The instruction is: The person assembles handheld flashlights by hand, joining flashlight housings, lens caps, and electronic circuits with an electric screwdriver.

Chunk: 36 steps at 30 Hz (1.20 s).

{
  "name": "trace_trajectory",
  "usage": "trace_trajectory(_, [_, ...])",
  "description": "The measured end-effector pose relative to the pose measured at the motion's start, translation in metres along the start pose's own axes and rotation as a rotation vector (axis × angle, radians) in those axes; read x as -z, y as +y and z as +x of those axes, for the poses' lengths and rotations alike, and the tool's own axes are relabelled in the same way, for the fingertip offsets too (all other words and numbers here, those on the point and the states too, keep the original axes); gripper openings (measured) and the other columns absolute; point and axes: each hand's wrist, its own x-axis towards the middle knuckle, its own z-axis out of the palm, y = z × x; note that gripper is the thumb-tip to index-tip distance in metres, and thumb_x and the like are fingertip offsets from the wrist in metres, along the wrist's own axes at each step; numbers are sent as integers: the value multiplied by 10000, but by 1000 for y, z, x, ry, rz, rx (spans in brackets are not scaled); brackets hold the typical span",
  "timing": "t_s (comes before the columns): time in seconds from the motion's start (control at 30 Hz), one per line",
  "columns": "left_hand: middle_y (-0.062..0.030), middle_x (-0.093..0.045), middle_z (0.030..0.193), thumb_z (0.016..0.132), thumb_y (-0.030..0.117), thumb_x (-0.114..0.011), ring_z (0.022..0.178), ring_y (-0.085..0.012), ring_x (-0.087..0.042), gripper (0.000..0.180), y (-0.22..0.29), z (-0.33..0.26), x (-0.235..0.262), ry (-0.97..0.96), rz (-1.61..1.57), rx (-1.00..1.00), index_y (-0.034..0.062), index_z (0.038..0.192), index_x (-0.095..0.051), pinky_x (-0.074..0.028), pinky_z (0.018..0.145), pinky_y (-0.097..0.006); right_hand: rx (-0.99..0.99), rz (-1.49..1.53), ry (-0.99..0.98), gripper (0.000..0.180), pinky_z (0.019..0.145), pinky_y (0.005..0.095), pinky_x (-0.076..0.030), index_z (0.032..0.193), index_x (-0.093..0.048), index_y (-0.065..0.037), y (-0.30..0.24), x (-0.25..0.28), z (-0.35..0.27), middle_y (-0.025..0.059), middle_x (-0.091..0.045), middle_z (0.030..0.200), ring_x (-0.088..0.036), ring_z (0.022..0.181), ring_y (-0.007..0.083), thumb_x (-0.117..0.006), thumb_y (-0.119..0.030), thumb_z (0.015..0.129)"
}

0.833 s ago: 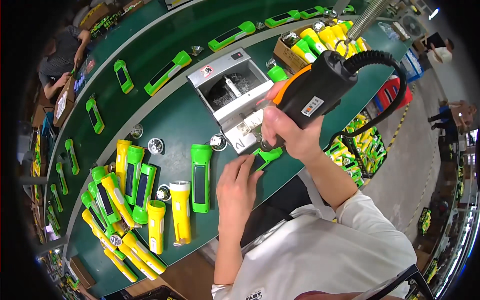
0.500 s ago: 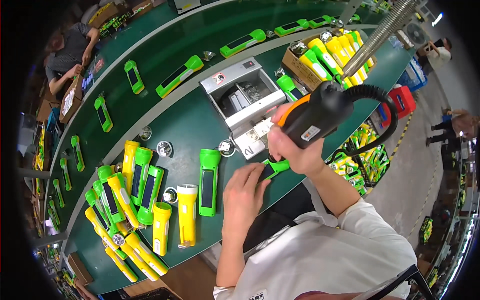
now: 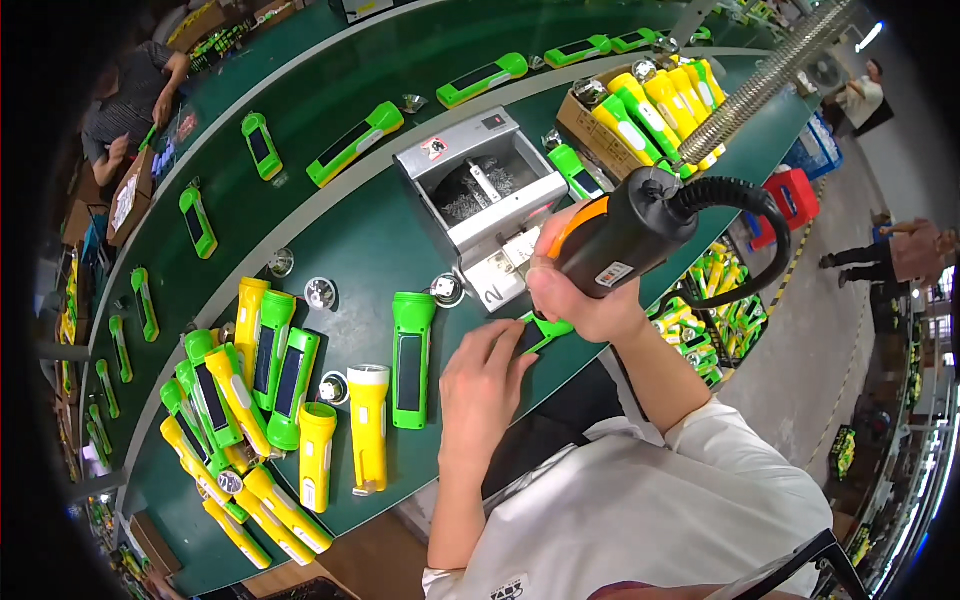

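Observation:
My right hand [image 3: 580,300] is wrapped round a black electric screwdriver [image 3: 630,240] with an orange strip, hung from a coil spring [image 3: 770,80]. The screwdriver points down at a green flashlight body [image 3: 549,328] lying at the table's near edge; its tip is hidden behind my hand. My left hand [image 3: 482,385] holds this body from the left, fingers closed over its dark panel. Just beyond is a grey screw feeder [image 3: 482,200] with loose screws in its tray. A silver reflector [image 3: 446,290] and an upright-lying green flashlight [image 3: 411,360] are left of it.
Yellow and green flashlights [image 3: 240,400] are heaped at the left on the green table [image 3: 350,250]. A cardboard box [image 3: 600,130] of flashlights stands at the far right. Behind runs a curved conveyor [image 3: 300,120] carrying green flashlights. A filled crate [image 3: 715,310] sits right. Another person [image 3: 130,110] works far left.
Inside the feeder, a narrow bar now shows among the screws where a wider plate was. The view has shifted slightly. Both hands keep their grips at the flashlight body.

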Motion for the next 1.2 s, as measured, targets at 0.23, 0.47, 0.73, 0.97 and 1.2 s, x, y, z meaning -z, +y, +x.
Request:
trace_trajectory(0.23, [-89,-681,1105,805,133,-803,972,-294,-664,344,2,0,0,-1,14,-2,26,1116,-702,-546,810,-402,-23,-52,-5,305,516,238,-457,1107,-499,-13,2,3,-9,47,-591,698,-556,563,84,-677,49,867])
trace_trajectory(0.47, [-71,-672,1118,806,145,-797,992,-281,-661,354,1,-5,2,-38,65,27,36,1127,-698,-548,826,-407,55,-345,-182,333,596,211,-445,1066,-531,-32,-6,-3,-7,17,-626,783,-575,679,48,-766,-4,832])
trace_trajectory(0.73, [-68,-665,1126,807,160,-798,987,-281,-656,372,3,-3,3,-35,73,9,40,1141,-689,-546,816,-410,22,-364,-155,284,609,229,-443,1012,-528,-46,-11,-1,-16,12,-618,756,-553,666,51,-753,-5,844])
trace_trajectory(0.97, [-68,-662,1135,812,171,-794,978,-276,-655,365,2,-4,2,-51,117,-4,45,1138,-691,-542,813,-406,13,-301,-170,267,592,214,-443,1003,-544,-42,-7,0,-15,7,-624,756,-563,664,44,-760,-20,847])
trace_trajectory(1.2, [-72,-660,1131,824,179,-786,971,-272,-656,360,2,-3,-1,-19,130,-37,46,1146,-695,-540,808,-397,114,-113,-63,334,551,239,-460,1121,-501,-48,4,8,-18,18,-589,691,-564,590,80,-737,-57,884])
